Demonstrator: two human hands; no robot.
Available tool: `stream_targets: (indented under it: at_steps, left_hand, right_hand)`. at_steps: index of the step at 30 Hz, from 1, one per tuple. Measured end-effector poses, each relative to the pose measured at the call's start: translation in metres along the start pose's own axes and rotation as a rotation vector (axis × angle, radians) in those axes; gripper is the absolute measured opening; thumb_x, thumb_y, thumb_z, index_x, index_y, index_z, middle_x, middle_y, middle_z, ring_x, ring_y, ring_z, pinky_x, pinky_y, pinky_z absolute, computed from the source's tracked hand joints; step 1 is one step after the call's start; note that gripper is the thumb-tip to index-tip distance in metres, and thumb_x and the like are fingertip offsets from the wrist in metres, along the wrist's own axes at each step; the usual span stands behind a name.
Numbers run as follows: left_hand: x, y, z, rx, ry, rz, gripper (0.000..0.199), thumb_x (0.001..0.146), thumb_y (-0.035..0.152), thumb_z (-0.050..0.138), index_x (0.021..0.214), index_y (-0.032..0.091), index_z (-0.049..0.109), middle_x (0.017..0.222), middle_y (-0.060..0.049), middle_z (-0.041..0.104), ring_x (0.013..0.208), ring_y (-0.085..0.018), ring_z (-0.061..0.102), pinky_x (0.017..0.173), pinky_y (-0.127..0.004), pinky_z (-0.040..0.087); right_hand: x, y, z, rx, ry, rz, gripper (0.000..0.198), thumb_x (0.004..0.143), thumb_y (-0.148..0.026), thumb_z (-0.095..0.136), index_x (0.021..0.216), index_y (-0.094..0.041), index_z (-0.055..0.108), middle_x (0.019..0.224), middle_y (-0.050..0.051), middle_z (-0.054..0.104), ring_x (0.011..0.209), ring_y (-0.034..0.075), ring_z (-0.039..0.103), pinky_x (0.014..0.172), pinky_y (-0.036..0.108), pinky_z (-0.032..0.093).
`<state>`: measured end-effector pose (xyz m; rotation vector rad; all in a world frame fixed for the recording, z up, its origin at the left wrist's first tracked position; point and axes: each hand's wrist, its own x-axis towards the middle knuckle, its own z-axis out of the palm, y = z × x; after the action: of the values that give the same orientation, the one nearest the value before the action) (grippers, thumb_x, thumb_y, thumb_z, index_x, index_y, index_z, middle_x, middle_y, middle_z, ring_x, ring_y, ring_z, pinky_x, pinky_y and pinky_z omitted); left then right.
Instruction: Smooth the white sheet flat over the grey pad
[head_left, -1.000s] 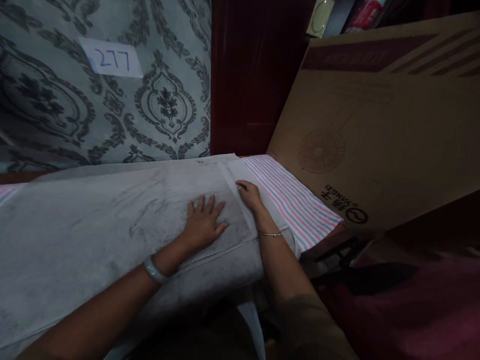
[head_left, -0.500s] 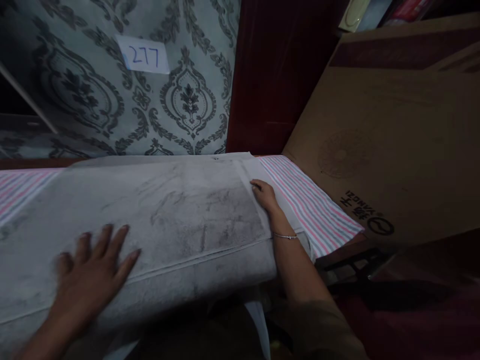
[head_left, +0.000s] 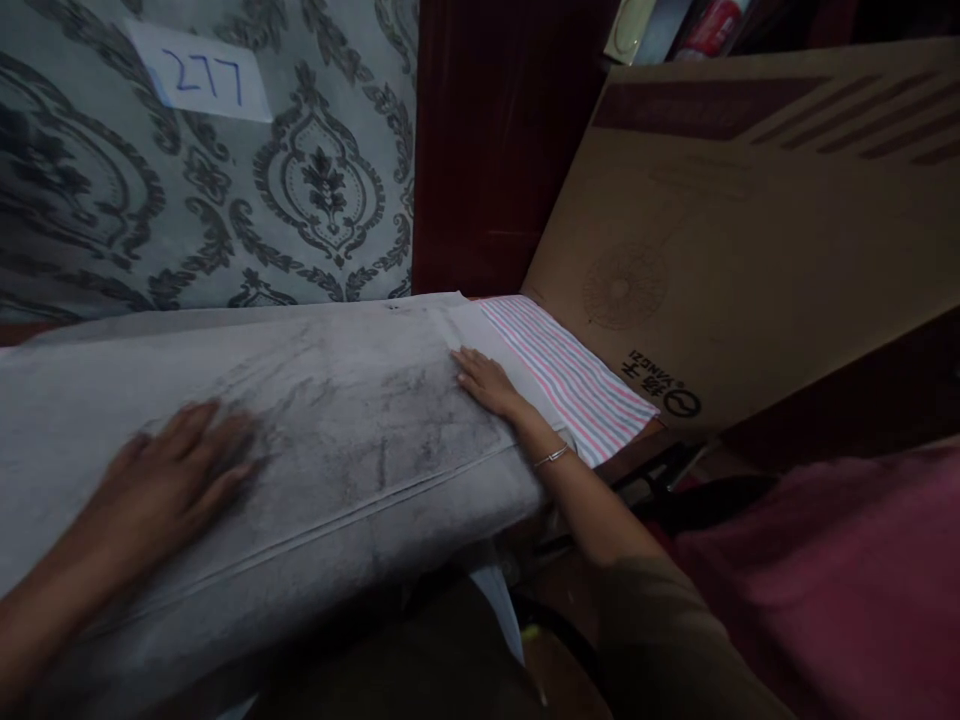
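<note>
A large grey plush cloth [head_left: 352, 420], smudged with darker patches, lies spread over the table and hangs down over its front edge. My left hand [head_left: 176, 465] is on or just above the cloth's left part, fingers apart and blurred by motion. Flat on the right part of the cloth rests my right hand [head_left: 487, 382], palm down with fingers stretched out, a thin bracelet [head_left: 553, 456] at the wrist. Under the grey cloth a pink, white and grey striped cloth [head_left: 574, 375] shows at the right. A stitched seam or hem runs along the grey cloth's front.
A big cardboard box [head_left: 750, 240] leans at the right, with a box and a red item [head_left: 712, 28] behind its top edge. Patterned wallpaper [head_left: 322, 190] with a paper marked 277 [head_left: 202, 72] backs the table. Pink fabric [head_left: 840, 570] lies at lower right.
The view has turned to the right. My right hand has gone from curled at the cloth's side strip to lying flat on it. My left hand has shifted over the cloth.
</note>
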<state>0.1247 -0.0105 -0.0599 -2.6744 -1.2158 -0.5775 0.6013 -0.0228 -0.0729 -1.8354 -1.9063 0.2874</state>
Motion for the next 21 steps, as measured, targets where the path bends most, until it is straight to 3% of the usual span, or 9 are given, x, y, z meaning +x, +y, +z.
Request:
stream_targets:
  at_steps: [3,7,14,17,21]
  left_hand:
    - [0.050,0.046,0.018,-0.019,-0.143,0.082,0.062,0.098,0.052,0.030,0.151,0.027,0.049,0.161,-0.011,0.044,0.147,-0.039,0.041,0.112,-0.065,0.041]
    - [0.063,0.089,0.030,-0.018,-0.225,0.185,0.062,0.098,0.050,0.036,0.153,0.024,0.049,0.164,-0.013,0.038,0.151,-0.042,0.033,0.117,-0.070,0.030]
    - [0.013,0.086,0.029,-0.101,-0.153,0.292,0.061,0.095,0.048,0.048,0.156,0.046,0.038,0.166,0.001,0.035,0.153,-0.040,0.032,0.120,-0.068,0.029]
    - [-0.013,0.089,0.020,-0.089,-0.145,0.286,0.063,0.098,0.044,0.047,0.159,0.043,0.031,0.165,0.000,0.036,0.154,-0.033,0.032,0.123,-0.060,0.029]
    - [-0.046,0.081,0.001,-0.093,-0.183,0.191,0.054,0.102,0.035,0.037,0.156,0.034,0.042,0.164,-0.003,0.038,0.152,-0.025,0.036,0.124,-0.050,0.034]
  right_hand:
    - [-0.030,-0.012,-0.003,-0.140,-0.062,-0.070,0.053,0.105,-0.045,0.046,0.156,-0.035,0.044,0.168,0.001,0.033,0.157,0.030,0.023,0.125,0.061,0.018]
    - [-0.064,-0.023,-0.006,-0.238,-0.075,-0.089,0.055,0.106,-0.046,0.044,0.159,-0.036,0.038,0.169,0.001,0.029,0.158,0.031,0.020,0.125,0.062,0.019]
    - [-0.109,-0.035,-0.008,-0.304,-0.076,-0.162,0.053,0.107,-0.040,0.037,0.160,-0.033,0.037,0.170,0.002,0.025,0.157,0.032,0.021,0.124,0.064,0.023]
    - [-0.122,-0.031,-0.004,-0.328,-0.053,-0.177,0.055,0.105,-0.041,0.041,0.160,-0.033,0.037,0.169,0.004,0.027,0.156,0.033,0.024,0.121,0.065,0.030]
    - [-0.133,-0.019,0.005,-0.313,0.012,-0.219,0.059,0.101,-0.043,0.050,0.158,-0.033,0.039,0.167,0.008,0.033,0.155,0.034,0.028,0.116,0.069,0.034]
